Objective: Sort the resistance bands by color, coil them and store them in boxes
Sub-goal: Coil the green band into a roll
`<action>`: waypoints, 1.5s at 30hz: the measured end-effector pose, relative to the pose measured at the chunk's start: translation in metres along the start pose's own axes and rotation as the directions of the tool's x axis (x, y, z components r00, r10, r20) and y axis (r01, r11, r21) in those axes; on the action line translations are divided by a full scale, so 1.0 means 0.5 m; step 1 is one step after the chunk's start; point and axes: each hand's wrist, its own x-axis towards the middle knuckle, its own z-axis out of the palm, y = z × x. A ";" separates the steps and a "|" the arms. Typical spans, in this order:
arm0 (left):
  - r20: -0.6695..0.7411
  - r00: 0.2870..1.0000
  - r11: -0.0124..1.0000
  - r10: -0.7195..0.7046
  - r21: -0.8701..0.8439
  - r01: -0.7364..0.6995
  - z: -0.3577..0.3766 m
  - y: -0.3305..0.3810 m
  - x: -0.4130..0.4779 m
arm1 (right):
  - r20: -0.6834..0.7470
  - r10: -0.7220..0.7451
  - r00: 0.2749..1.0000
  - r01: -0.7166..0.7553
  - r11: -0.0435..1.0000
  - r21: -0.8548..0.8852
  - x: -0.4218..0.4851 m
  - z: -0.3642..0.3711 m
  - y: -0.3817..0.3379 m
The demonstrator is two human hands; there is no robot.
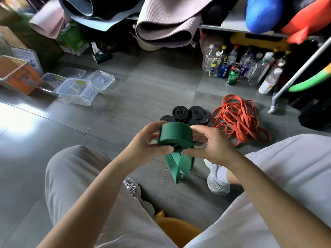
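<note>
Head view: you are in the coiling step. At centre frame your left hand [143, 144] and right hand [211, 145] both grip the green band [175, 136], fingers curled round a half-wound roll, thumbs pinching its lower edge. The loose tail hangs down toward the floor between your shoes, so the roll is not finished.

The next move, as I judge it, is to keep the roll tight while you feed the tail on. Let the pinch slacken and the turns will likely spring open.

Just above your hands lie the black coils [186, 114], already wound. To their right sits the orange tangle [240, 119], not yet coiled. The clear boxes [77, 92] wait at middle left, well apart from you.

Writing: "PEPSI" reads on the blue can [224, 70] at upper right. The white mark [180, 173] on the green tail is too small to read.
</note>
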 end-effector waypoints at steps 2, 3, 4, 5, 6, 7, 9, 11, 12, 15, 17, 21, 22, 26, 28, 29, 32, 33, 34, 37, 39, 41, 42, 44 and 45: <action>-0.023 0.997 0.897 0.075 0.438 -0.058 -0.008 0.022 0.006 | 0.030 0.016 0.999 -0.011 0.988 -0.155 0.009 -0.006 -0.003; 0.030 0.993 0.791 0.111 0.603 -0.106 -0.008 0.032 0.010 | 0.044 0.025 0.999 -0.015 0.973 -0.232 0.014 -0.009 -0.007; 0.096 0.988 0.674 0.119 0.723 -0.152 -0.004 0.039 0.016 | 0.054 0.031 0.998 -0.013 0.954 -0.300 0.018 -0.010 -0.015; 0.147 0.983 0.561 0.112 0.807 -0.185 0.002 0.042 0.023 | 0.058 0.035 0.998 -0.012 0.933 -0.358 0.023 -0.010 -0.023; 0.166 0.981 0.466 0.099 0.864 -0.193 0.008 0.042 0.032 | 0.057 0.036 0.998 -0.010 0.912 -0.409 0.027 -0.009 -0.031; 0.162 0.982 0.406 0.093 0.895 -0.186 0.012 0.044 0.041 | 0.052 0.037 0.998 -0.010 0.891 -0.454 0.031 -0.007 -0.036; 0.141 0.986 0.412 0.094 0.896 -0.167 0.010 0.043 0.061 | 0.038 0.032 0.999 -0.008 0.864 -0.504 0.041 -0.005 -0.031; 0.121 0.989 0.525 0.084 0.838 -0.147 0.003 0.040 0.079 | 0.029 0.033 0.999 -0.016 0.891 -0.454 0.050 -0.008 -0.012; 0.098 0.992 0.599 0.079 0.791 -0.125 -0.002 0.034 0.088 | 0.024 0.042 0.999 -0.028 0.912 -0.409 0.056 -0.011 -0.003; 0.012 0.999 0.819 0.036 0.573 -0.037 -0.014 0.001 0.115 | 0.020 0.076 0.997 -0.066 0.951 -0.304 0.080 -0.024 0.022; -0.024 0.999 0.926 0.024 0.378 -0.013 -0.018 -0.023 0.133 | 0.013 0.100 0.995 -0.094 0.969 -0.230 0.096 -0.033 0.039; -0.040 0.999 0.997 0.030 -0.064 -0.032 -0.015 -0.039 0.157 | 0.041 0.118 0.992 -0.122 0.987 0.104 0.113 -0.048 0.063; -0.030 0.999 0.981 0.020 -0.191 -0.025 -0.014 -0.038 0.156 | 0.050 0.097 0.994 -0.105 0.978 0.181 0.116 -0.048 0.066; 0.005 0.998 0.918 -0.064 -0.391 0.061 -0.021 -0.050 0.149 | 0.007 0.104 0.995 -0.103 0.970 0.218 0.126 -0.022 0.067; 0.016 0.995 0.968 -0.096 -0.230 0.097 -0.026 -0.065 0.146 | -0.013 0.118 0.993 -0.116 0.988 0.101 0.126 -0.009 0.069; 0.006 0.996 0.996 -0.088 -0.026 0.088 -0.031 -0.074 0.147 | -0.009 0.123 0.992 -0.123 0.992 0.001 0.127 -0.004 0.068; 0.039 0.996 0.748 0.083 0.658 -0.088 -0.041 -0.107 0.147 | 0.034 0.207 0.978 -0.175 0.896 -0.408 0.128 0.009 0.074; 0.100 0.989 0.663 0.111 0.733 -0.149 -0.039 -0.118 0.144 | 0.058 0.250 0.966 -0.186 0.838 -0.514 0.126 0.017 0.077; 0.155 0.984 0.628 0.090 0.757 -0.177 -0.033 -0.122 0.140 | 0.080 0.275 0.958 -0.176 0.787 -0.591 0.124 0.027 0.080; 0.206 0.978 0.555 0.014 0.813 -0.179 -0.010 -0.135 0.129 | 0.131 0.210 0.969 -0.069 0.738 -0.671 0.112 0.052 0.098; 0.166 0.985 0.593 0.057 0.788 -0.167 -0.011 -0.133 0.127 | 0.107 0.184 0.977 -0.076 0.770 -0.633 0.107 0.049 0.096; 0.106 0.989 0.696 0.104 0.702 -0.149 -0.020 -0.125 0.127 | 0.071 0.170 0.983 -0.107 0.842 -0.529 0.108 0.035 0.087; 0.075 0.991 0.739 0.111 0.661 -0.133 -0.023 -0.121 0.127 | 0.065 0.152 0.986 -0.101 0.866 -0.490 0.110 0.026 0.084; 0.014 0.993 0.825 0.121 0.555 -0.108 -0.025 -0.115 0.124 | 0.072 0.114 0.991 -0.067 0.880 -0.470 0.112 0.008 0.084; -0.032 0.993 0.877 0.116 0.473 -0.087 -0.023 -0.110 0.120 | 0.078 0.108 0.991 -0.060 0.884 -0.465 0.111 -0.002 0.087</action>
